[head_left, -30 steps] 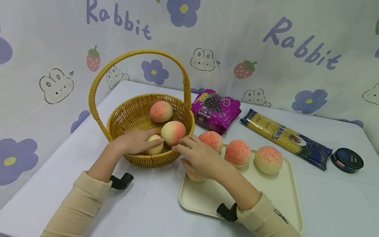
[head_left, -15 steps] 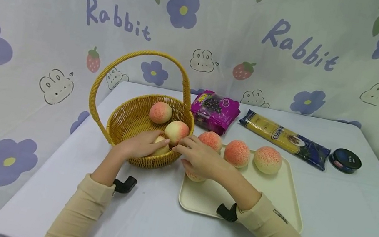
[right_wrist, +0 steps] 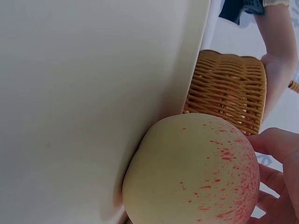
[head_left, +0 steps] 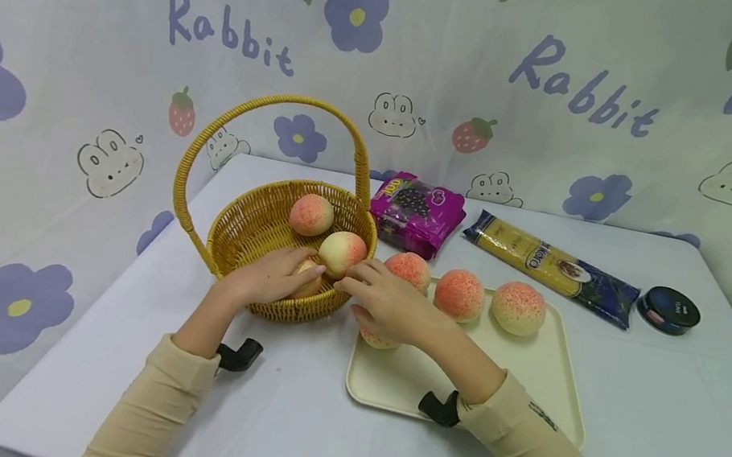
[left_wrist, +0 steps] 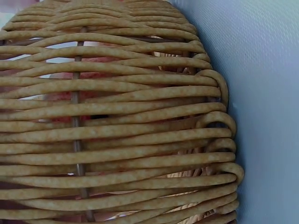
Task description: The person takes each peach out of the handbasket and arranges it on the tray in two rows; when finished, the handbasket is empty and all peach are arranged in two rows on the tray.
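Note:
In the head view, my left hand (head_left: 269,275) reaches into the wicker basket (head_left: 281,312), thumb and fingers around a pale peach (head_left: 306,285) near its front wall. Two other peaches lie inside: a half-red peach (head_left: 342,254) by the right wall and a pinkish peach (head_left: 311,215) at the back. My right hand (head_left: 390,302) rests between basket and tray, fingers loosely curved by the rim. Beneath it, a speckled peach (right_wrist: 191,172) sits at the tray's edge, with my thumb (right_wrist: 271,140) overlapping its outline. Basket weave (left_wrist: 117,112) fills the left wrist view.
A cream tray (head_left: 543,366) bears several peaches, including a red peach (head_left: 460,296) and a paler peach (head_left: 518,308). Behind stand a purple snack pack (head_left: 416,213), a long pasta packet (head_left: 550,265) and a dark round tin (head_left: 669,310). The basket's tall handle (head_left: 293,99) arches upward.
My left hand has shifted slightly right inside the basket with the pale peach. The half-red peach beside it has moved a little right. My right hand stays in place.

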A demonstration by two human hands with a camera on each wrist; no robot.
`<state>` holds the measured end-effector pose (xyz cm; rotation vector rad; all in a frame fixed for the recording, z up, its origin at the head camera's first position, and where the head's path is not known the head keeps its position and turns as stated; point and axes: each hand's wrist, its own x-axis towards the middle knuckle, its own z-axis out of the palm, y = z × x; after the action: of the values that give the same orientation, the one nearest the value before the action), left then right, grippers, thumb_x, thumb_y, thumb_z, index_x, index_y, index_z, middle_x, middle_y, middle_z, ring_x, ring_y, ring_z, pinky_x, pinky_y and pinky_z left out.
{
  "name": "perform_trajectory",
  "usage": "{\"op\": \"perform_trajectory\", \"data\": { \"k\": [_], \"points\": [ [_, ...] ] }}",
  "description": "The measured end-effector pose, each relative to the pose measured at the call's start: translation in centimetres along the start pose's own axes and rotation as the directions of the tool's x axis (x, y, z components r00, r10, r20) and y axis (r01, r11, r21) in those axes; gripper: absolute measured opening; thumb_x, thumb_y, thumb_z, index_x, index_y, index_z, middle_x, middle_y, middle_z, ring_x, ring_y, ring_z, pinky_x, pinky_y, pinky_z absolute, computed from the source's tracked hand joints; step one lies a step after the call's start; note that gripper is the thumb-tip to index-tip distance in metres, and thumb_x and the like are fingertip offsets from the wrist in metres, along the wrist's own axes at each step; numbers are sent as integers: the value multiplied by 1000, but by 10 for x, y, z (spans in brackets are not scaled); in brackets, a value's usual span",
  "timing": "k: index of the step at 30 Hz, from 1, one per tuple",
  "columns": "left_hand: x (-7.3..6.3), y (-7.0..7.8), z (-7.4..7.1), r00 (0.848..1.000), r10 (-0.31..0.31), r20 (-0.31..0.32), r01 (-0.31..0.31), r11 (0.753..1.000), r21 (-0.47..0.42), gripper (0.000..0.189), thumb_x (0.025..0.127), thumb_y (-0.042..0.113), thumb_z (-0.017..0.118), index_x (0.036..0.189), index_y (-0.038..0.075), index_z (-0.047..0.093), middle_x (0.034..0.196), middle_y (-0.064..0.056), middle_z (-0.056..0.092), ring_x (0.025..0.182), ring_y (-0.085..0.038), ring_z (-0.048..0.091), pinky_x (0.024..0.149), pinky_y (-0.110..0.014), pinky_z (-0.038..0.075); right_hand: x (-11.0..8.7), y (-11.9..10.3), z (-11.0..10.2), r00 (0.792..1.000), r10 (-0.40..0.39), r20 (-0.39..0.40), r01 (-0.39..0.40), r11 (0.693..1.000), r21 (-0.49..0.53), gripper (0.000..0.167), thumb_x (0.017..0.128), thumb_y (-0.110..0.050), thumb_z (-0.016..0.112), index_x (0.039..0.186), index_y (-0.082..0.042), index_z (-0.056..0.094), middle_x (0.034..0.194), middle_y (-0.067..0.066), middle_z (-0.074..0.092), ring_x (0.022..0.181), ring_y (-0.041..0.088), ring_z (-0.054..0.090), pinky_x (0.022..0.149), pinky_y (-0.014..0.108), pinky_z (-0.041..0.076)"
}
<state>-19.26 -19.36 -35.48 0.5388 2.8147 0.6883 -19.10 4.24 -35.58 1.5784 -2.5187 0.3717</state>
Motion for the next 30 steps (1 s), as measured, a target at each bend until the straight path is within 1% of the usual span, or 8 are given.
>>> {"op": "perform_trajectory", "data": {
  "k": [4, 9, 14, 17, 21, 23, 26, 30],
  "points": [
    [-3, 0, -2, 1000, -20, 1, 20, 1000, 13, 59, 97, 46, 34, 134, 1, 40, 131, -20, 46, 122, -35, 40, 99, -49, 31, 0, 0, 0, 1000, -5, -1, 5, 1000, 2, 31, 84, -9, 60, 115, -14, 56, 117, 4, 52, 112, 21, 44, 91, 31, 41],
    [-13, -1, -8, 997, -71, -25, 72, 997, 24, 65, 96, 48, 31, 138, -3, 33, 137, -25, 37, 127, -40, 31, 102, -53, 26, 0, 0, 1, 1000, -13, -9, 13, 1000, -2, 30, 84, -10, 60, 114, -14, 56, 116, 4, 52, 111, 20, 44, 91, 30, 41],
    [-23, -3, -10, 994, -97, -53, 100, 993, 61, 71, 94, 55, 29, 139, -1, 32, 139, -24, 35, 129, -39, 29, 102, -53, 25, 0, 1, 1, 1000, -17, -11, 17, 1000, 4, 31, 84, -9, 60, 114, -14, 56, 116, 4, 52, 111, 20, 44, 91, 30, 41],
    [-28, -3, -11, 992, -103, -73, 109, 991, 83, 70, 94, 54, 30, 139, 0, 33, 138, -23, 36, 128, -38, 30, 102, -52, 26, 0, 2, 0, 1000, -12, -4, 12, 1000, 9, 32, 84, -9, 59, 116, -14, 56, 118, 4, 52, 112, 20, 43, 91, 31, 41],
    [-37, -5, -8, 989, -97, -115, 111, 985, 129, 68, 94, 52, 32, 139, 1, 33, 136, -23, 38, 126, -39, 33, 100, -53, 29, 0, 4, 0, 1000, -4, 0, 4, 1000, 15, 33, 84, -7, 57, 116, -15, 56, 118, 4, 51, 113, 20, 43, 89, 30, 43],
    [-41, -7, -6, 986, -83, -146, 105, 982, 154, 66, 94, 52, 33, 139, 3, 34, 135, -22, 41, 124, -39, 36, 98, -54, 31, 0, 4, 0, 1000, -2, -2, 2, 1000, 20, 33, 84, -6, 56, 116, -15, 56, 118, 4, 51, 113, 20, 43, 88, 30, 44],
    [-47, -12, -1, 980, -37, -198, 73, 981, 181, 63, 95, 49, 35, 138, 3, 36, 131, -21, 45, 121, -38, 40, 96, -53, 33, 0, 4, 1, 1000, 2, -1, -2, 1000, 24, 33, 84, -6, 56, 116, -15, 56, 118, 4, 52, 113, 21, 43, 86, 30, 45],
    [-50, -18, 7, 961, 27, -276, 38, 974, 225, 59, 96, 46, 35, 134, 2, 42, 127, -19, 50, 118, -36, 44, 96, -50, 34, 0, 4, 1, 1000, 11, 10, -12, 1000, 23, 35, 84, -5, 56, 117, -15, 57, 119, 4, 51, 114, 20, 42, 86, 30, 44]
  ]
}}
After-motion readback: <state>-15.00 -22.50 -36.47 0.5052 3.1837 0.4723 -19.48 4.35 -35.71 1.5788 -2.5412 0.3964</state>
